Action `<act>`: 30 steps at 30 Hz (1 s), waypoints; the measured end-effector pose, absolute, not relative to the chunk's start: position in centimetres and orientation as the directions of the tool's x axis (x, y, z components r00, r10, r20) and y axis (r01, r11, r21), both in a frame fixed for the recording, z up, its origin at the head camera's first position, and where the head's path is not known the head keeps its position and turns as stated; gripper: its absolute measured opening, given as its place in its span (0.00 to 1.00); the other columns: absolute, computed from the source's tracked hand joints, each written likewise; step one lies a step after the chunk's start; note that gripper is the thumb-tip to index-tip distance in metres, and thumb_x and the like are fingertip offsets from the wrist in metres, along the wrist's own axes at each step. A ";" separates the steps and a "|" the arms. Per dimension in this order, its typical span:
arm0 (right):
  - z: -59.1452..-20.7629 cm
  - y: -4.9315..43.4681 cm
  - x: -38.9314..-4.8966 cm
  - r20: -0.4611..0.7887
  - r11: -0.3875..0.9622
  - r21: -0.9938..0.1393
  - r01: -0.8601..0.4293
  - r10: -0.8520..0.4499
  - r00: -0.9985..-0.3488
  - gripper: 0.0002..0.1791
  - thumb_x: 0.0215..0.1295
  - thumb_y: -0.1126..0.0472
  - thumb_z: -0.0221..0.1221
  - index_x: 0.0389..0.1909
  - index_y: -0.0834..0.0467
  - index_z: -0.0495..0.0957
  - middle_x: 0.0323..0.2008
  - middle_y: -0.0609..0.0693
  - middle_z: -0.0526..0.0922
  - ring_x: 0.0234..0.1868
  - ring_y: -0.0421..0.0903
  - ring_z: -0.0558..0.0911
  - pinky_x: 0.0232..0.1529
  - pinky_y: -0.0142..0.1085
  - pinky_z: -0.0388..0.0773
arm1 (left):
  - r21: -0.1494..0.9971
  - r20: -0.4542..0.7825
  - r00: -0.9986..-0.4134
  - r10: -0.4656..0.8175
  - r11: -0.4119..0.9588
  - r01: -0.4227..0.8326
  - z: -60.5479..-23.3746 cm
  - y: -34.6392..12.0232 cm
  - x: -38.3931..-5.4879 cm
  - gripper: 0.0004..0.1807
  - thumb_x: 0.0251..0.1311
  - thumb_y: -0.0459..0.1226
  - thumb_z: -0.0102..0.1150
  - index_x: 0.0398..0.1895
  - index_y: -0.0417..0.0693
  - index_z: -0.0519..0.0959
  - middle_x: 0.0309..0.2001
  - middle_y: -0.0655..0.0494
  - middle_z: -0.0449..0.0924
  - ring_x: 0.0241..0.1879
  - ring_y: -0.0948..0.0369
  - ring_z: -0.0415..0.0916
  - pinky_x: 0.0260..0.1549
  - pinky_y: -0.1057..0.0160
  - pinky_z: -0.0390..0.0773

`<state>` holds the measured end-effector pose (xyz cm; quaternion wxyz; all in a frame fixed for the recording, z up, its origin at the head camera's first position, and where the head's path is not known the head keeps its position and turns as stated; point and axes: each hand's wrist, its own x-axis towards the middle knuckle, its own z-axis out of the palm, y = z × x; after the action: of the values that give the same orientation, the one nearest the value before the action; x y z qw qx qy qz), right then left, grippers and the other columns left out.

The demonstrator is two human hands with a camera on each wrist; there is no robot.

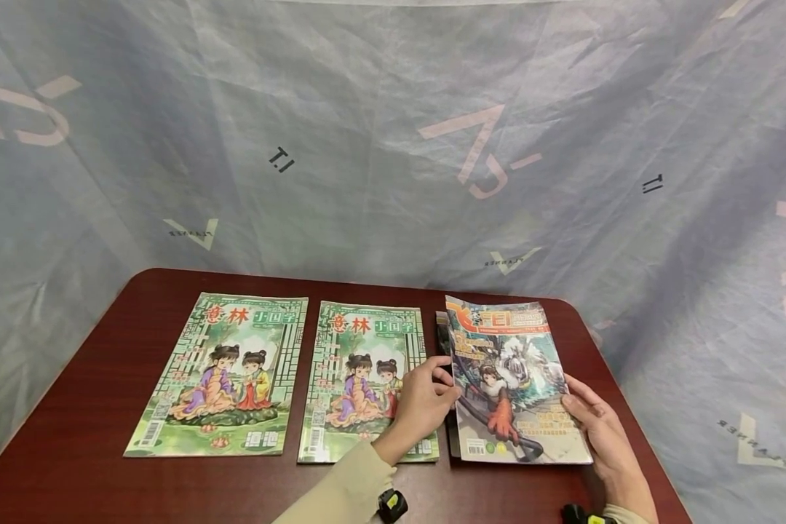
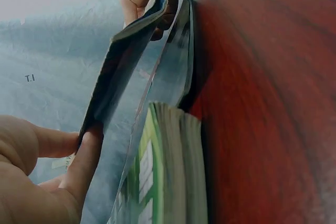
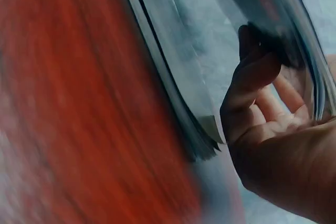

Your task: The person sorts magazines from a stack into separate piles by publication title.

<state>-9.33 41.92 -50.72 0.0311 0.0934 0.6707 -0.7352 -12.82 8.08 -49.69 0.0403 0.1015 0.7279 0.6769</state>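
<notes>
A magazine with a red-gloved figure on its cover is held up at the right side of the table, between both hands. My left hand pinches its left edge between thumb and fingers. On the opposite edge my right hand grips it, thumb on the cover and fingers behind. In the left wrist view the held magazine bends a little and stands apart from a magazine lying flat below. Mostly covered in the head view, that lower magazine shows only along its left side.
Two green magazine piles lie to the left, a middle one partly under my left forearm and a far left one. The middle pile's page edges look thick. A grey printed cloth hangs behind the dark red table.
</notes>
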 end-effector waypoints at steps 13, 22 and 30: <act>-51.7 41.9 -9.6 -0.204 0.030 -0.977 0.209 0.122 -0.971 0.21 0.87 0.60 0.58 0.65 0.29 0.83 0.48 0.35 0.90 0.44 0.36 0.88 0.41 0.34 0.87 | 0.988 0.068 -0.975 0.211 0.119 0.095 -50.2 8.8 -13.5 0.28 0.67 0.24 0.71 0.70 0.27 0.79 0.38 0.53 0.85 0.32 0.61 0.89 0.31 0.67 0.87; -51.5 41.2 -9.6 -0.235 0.079 -0.965 0.251 0.168 -0.957 0.17 0.89 0.53 0.57 0.70 0.34 0.80 0.45 0.35 0.89 0.41 0.36 0.88 0.40 0.33 0.87 | 0.983 0.079 -0.969 0.236 0.143 0.115 -50.4 8.9 -13.5 0.28 0.68 0.25 0.69 0.70 0.24 0.78 0.39 0.50 0.87 0.32 0.57 0.92 0.32 0.65 0.88; -51.2 41.1 -9.6 -0.295 0.050 -0.949 0.312 0.216 -0.931 0.16 0.90 0.48 0.54 0.69 0.40 0.82 0.43 0.36 0.88 0.41 0.35 0.88 0.41 0.33 0.88 | 0.979 0.059 -0.970 0.237 0.177 0.103 -50.5 8.3 -13.1 0.26 0.70 0.28 0.69 0.69 0.28 0.80 0.41 0.51 0.88 0.35 0.59 0.92 0.34 0.65 0.89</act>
<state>-9.62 41.08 -51.17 0.0361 0.1825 0.7237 -0.6646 -13.11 8.35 -50.52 0.0530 0.1108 0.7652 0.6319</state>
